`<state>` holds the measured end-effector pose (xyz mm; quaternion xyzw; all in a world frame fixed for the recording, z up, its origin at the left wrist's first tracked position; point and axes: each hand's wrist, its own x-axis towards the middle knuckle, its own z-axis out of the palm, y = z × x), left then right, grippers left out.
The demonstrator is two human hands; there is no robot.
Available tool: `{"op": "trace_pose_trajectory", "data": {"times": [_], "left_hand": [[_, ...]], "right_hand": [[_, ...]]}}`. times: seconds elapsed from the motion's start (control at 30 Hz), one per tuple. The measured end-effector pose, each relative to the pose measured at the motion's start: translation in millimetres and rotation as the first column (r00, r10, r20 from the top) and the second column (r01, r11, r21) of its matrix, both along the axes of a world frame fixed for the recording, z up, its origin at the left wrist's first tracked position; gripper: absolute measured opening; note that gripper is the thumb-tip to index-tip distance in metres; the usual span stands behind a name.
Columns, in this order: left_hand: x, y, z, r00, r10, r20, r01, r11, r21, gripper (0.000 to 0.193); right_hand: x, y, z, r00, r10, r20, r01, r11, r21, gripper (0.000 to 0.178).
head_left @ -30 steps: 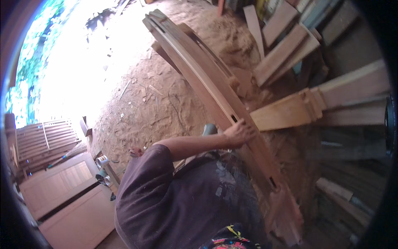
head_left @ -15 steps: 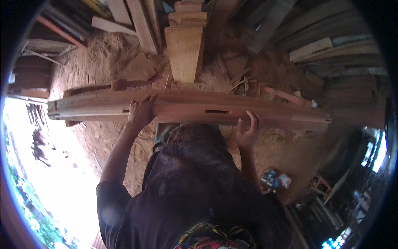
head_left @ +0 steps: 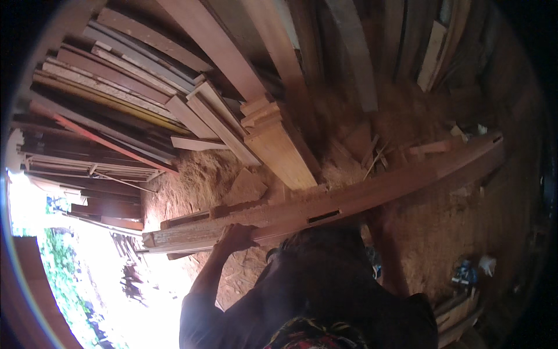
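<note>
A long wooden beam [head_left: 401,189] lies across in front of me, its right end farther off than its left. A dark slot [head_left: 324,217] is cut into its near face, close to the middle. My left hand [head_left: 236,237] is closed over the beam's near edge, left of the slot. My right hand [head_left: 379,216] is at the beam's near side, right of the slot. Shadow and the beam hide its fingers, so its grip does not show.
Beyond the beam a short, thick light board [head_left: 285,154] points toward me. Stacked planks [head_left: 133,75] fill the far left, and tall boards [head_left: 354,52] stand at the back. Sawdust [head_left: 200,177] and wood scraps cover the ground. A small blue object [head_left: 464,272] lies at lower right.
My view has turned, so the beam now slants up to the right. My right hand, earlier visible with fingers apart at the beam, is now mostly hidden. The left hand stays on the beam.
</note>
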<state>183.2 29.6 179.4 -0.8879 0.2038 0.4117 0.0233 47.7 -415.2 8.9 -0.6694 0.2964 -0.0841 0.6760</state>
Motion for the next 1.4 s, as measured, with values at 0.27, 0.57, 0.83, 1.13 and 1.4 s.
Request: {"op": "trace_pose_trajectory", "data": {"times": [0.27, 0.57, 0.83, 1.13, 1.4], "left_hand": [[-10, -28, 22, 0.952, 0.098, 0.291, -0.017, 0.963, -0.267, 0.058], [17, -127, 81, 0.901, 0.229, 0.369, 0.085, 0.74, -0.667, 0.047], [28, -206, 142, 0.85, 0.05, 0.524, 0.356, 0.679, -0.642, 0.038], [31, -246, 139, 0.794, 0.028, 0.608, 0.461, 0.625, -0.63, 0.042], [20, -295, 130, 0.89, 0.177, 0.42, 0.361, 0.288, -0.887, 0.054]], "right_hand": [[59, -25, 55, 0.836, -0.453, 0.309, -0.119, 0.399, 0.909, 0.076], [83, -133, 195, 0.619, -0.22, 0.754, -0.344, 0.787, 0.513, 0.067], [123, -180, 270, 0.475, -0.169, 0.864, -0.489, 0.765, 0.419, 0.079], [113, -188, 349, 0.285, -0.009, 0.958, -0.735, 0.64, 0.225, 0.083], [108, -208, 421, 0.208, 0.093, 0.974, -0.519, 0.854, 0.03, 0.087]]}}
